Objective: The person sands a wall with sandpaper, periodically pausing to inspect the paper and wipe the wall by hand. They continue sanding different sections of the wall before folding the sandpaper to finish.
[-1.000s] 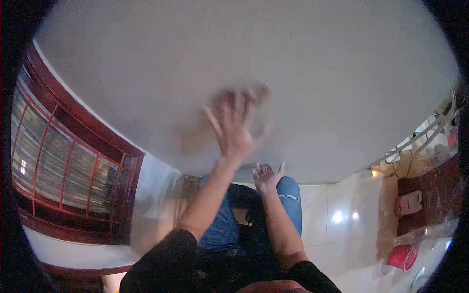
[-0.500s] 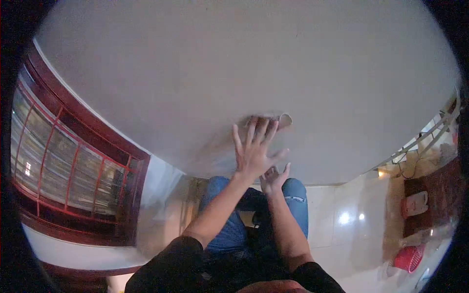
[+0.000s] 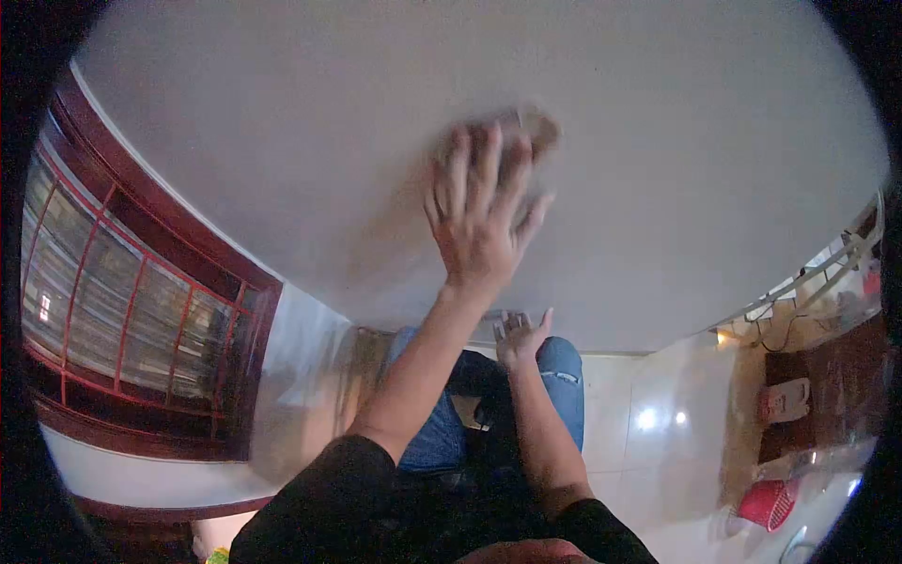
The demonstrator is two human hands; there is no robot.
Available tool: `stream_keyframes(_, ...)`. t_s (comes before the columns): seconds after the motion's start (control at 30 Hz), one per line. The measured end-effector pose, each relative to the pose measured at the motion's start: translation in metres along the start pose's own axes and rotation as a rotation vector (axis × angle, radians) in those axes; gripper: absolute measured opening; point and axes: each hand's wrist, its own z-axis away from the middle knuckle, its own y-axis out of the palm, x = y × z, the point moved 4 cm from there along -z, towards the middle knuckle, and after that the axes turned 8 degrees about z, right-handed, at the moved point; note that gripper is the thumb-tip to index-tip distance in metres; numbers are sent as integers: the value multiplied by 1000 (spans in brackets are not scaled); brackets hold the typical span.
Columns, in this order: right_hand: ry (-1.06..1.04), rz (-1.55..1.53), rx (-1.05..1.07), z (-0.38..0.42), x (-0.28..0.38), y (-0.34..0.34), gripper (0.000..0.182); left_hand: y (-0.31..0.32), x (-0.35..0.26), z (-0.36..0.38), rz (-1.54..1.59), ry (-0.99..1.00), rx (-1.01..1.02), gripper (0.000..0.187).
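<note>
My left hand (image 3: 477, 230) is spread over a roll-like, brownish object (image 3: 540, 132) against the pale wall (image 3: 376, 85). Its fingertips overlap the object, which is blurred and partly hidden behind them. Lower down, near my right knee, my right hand (image 3: 520, 340) has its fingers apart, with nothing in it, close to the wall's lower part. My jeans (image 3: 561, 376) show below the hands.
A window with red bars (image 3: 141, 315) is on the left. On the right are a pink basket (image 3: 769, 504), a white container (image 3: 785, 401) on a dark surface, and cables (image 3: 785, 315). Shiny floor tiles (image 3: 611, 423) lie beside my legs.
My left hand and the brownish object have moved up the wall. My right hand has shifted slightly up and left, near my knee.
</note>
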Motion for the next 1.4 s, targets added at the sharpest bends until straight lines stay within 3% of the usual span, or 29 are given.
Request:
stream_keyframes(0.07, -1, -8, 28, -4, 1, -3, 115, 19, 1, 53, 36, 14, 64, 55)
stream_keyframes(0.17, 18, -21, 49, -13, -2, -11, 112, 14, -1, 64, 66, 68, 70, 57)
stream_keyframes(0.33, 9, -9, 35, 5, 4, -2, 107, 14, 5, 50, 125, 158, -213, 32)
stream_keyframes(0.47, 5, 19, 37, 3, 3, -3, 104, 0, 8, 49, 120, 206, -214, 24)
stream_keyframes(0.57, 5, 76, 37, 3, 3, -7, 99, -15, 6, 68, 329, 42, -120, 16)
stream_keyframes(0.63, -13, 175, 100, 6, 2, -5, 90, -5, 21, 114, 674, -479, -75, 12)
stream_keyframes(0.67, -7, 179, 85, 7, 1, -5, 90, -3, 24, 133, 676, -494, -67, 12)
stream_keyframes(0.73, -102, 298, 171, 20, 3, 9, 84, 9, 39, 181, 955, -921, 22, 13)
stream_keyframes(0.83, -71, 291, 244, 45, 4, 30, 76, 27, 58, 253, 1154, -1035, 189, 18)
stream_keyframes(0.87, -57, 298, 227, 43, 2, 27, 76, 37, 65, 282, 1051, -1091, 256, 21)
stream_keyframes(0.93, 3, 275, 487, 44, -2, 34, 63, 38, 63, 286, 1133, -1106, 285, 21)
stream_keyframes(1.13, -214, 553, 464, 48, -9, 43, 32, 48, 57, 282, 1284, -1089, 311, 21)
stream_keyframes(1.4, -410, 756, 271, 38, -6, 28, 25, 31, 57, 268, 1059, -1014, 198, 20)
